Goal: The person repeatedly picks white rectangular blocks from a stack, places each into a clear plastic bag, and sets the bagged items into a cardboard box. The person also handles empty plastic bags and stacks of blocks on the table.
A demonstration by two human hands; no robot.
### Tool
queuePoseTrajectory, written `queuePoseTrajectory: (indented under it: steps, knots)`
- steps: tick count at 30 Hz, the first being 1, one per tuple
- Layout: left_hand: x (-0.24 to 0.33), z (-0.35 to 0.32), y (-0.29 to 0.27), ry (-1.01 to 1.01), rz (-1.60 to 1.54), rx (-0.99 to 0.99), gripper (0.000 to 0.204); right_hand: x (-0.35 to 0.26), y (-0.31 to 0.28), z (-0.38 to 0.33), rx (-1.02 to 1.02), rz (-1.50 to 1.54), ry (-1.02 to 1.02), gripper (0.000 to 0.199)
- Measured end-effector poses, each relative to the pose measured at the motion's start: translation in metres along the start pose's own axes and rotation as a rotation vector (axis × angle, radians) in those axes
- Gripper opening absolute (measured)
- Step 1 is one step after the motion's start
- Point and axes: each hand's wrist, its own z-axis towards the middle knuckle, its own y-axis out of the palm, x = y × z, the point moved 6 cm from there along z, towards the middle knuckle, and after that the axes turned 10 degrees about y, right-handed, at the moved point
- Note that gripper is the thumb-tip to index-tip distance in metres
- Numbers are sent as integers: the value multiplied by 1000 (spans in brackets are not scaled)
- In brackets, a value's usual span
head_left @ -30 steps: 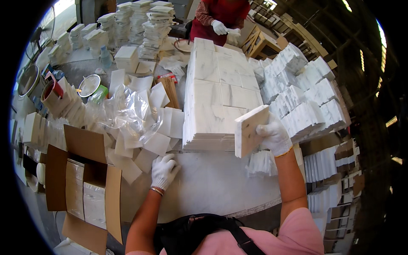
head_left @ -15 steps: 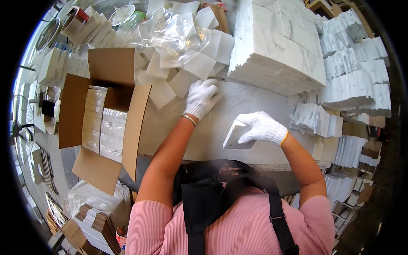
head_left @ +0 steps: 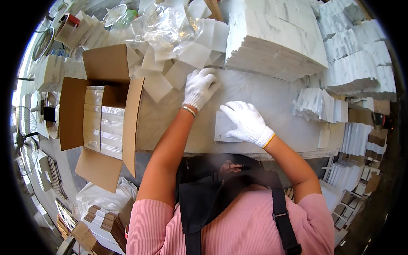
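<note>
Since half a second ago the small white marble tile (head_left: 222,126) has come down flat onto the grey marble tabletop (head_left: 280,100), near its near edge. Right gloved hand (head_left: 246,121) lies on the tile's right part, fingers spread and flat, covering it rather than clamping it. Left gloved hand (head_left: 199,87) rests farther off, fingers loosely together, touching a loose white paper sheet (head_left: 178,74). An open brown cardboard box (head_left: 100,114) stands to the left.

white marble tile (head_left: 222,126), flat on table edge
</note>
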Motion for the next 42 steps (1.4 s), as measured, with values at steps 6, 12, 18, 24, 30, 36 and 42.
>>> queuePoseTrajectory:
  steps: [6,12,18,24,30,36,42]
  knots:
    - [2,1,1,28,5,23,20,-10,23,-19,221,-168,-43,90]
    - [1,3,0,55,-2,28,20,-11,28,-15,222,-118,-41,95]
    - [2,3,0,46,0,14,19,-14,22,-13,43,-145,35,96]
    - [0,3,2,45,-1,15,18,-15,22,-15,62,-142,19,94]
    - [4,5,-4,-60,-187,-60,20,-9,9,-18,100,-87,-12,101]
    - [42,-7,-36,-98,-574,-188,19,34,-66,-13,508,-4,61,94]
    - [78,-44,-59,99,-525,-310,20,60,-18,-15,302,272,-95,11]
